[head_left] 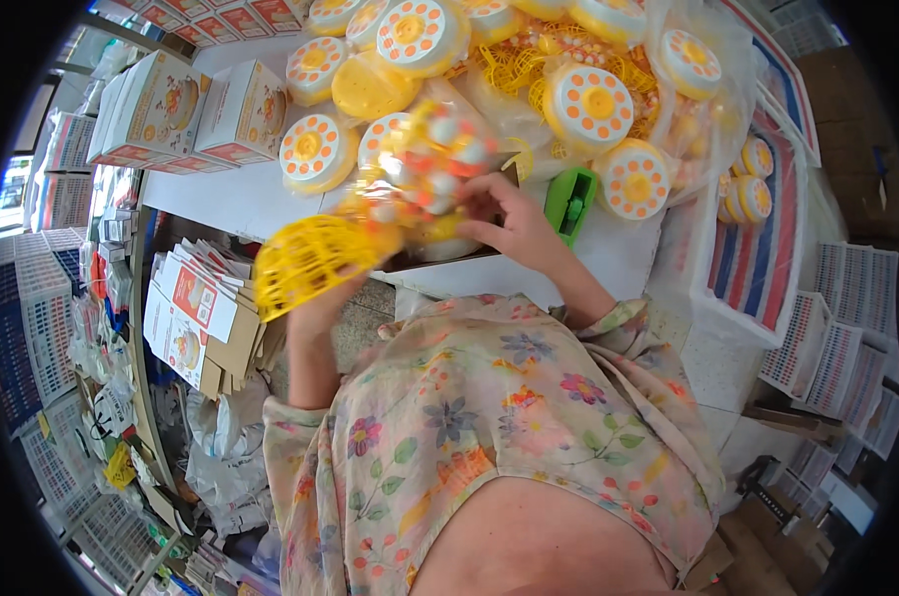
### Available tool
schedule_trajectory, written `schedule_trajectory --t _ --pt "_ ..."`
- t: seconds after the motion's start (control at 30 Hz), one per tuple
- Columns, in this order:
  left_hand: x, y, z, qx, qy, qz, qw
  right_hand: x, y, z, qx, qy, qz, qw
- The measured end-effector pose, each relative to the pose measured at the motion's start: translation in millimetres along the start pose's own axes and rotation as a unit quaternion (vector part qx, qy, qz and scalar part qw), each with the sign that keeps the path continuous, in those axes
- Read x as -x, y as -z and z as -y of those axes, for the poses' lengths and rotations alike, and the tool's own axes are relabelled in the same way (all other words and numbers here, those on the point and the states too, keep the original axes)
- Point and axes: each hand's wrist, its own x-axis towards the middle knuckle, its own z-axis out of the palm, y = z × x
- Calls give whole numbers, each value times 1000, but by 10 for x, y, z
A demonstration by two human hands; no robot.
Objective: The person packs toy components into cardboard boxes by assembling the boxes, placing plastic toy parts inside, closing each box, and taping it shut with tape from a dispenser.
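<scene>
My left hand [328, 298] is closed round the side of a yellow mesh basket [305, 260], tilted over the table's front edge. Beside the basket's right end is a clear bag of small balls [439, 164], orange, white and yellow, smeared by motion. My right hand [514, 226] has its thumb and fingers bent in a pinch at the bag's lower right side. Under the bag, an open carton [449, 266] shows only in part. A green tape dispenser [570, 204] stands just right of my right hand.
Yellow and white round pieces with orange dots [588, 104] crowd the table's back, with yellow mesh parts [509, 74] among them. Printed cartons [241, 114] stand at the left. Flattened cartons [196, 313] lean below the table's left edge. A striped bin [757, 228] is on the right.
</scene>
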Motion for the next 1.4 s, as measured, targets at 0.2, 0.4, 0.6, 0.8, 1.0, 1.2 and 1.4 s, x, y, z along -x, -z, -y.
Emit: schedule_trajectory --t 0.2,0.4,0.6,0.8,1.0,1.2,1.4 --pt "106 357 -699 32 17 90 995 -167 -117 -438 536 209 81 814" --pt "-55 451 -971 -364 -13 231 902 -534 -369 -542 561 43 184 806" --pt "-139 229 -1235 -522 -98 259 807 -758 -260 -485 561 9 178 808" --pt "-328 -132 -1287 -581 -156 311 736 -672 -171 -815 546 57 54 834" --pt "-638 -437 -1156 -647 -97 393 646 -348 -82 -869 427 24 66 902" --pt "-1034 -777 -745 -675 -32 468 570 -260 -126 -1184 403 10 77 912" --pt "-1114 -808 339 -687 116 541 470 -156 -106 -1128 355 51 79 930"
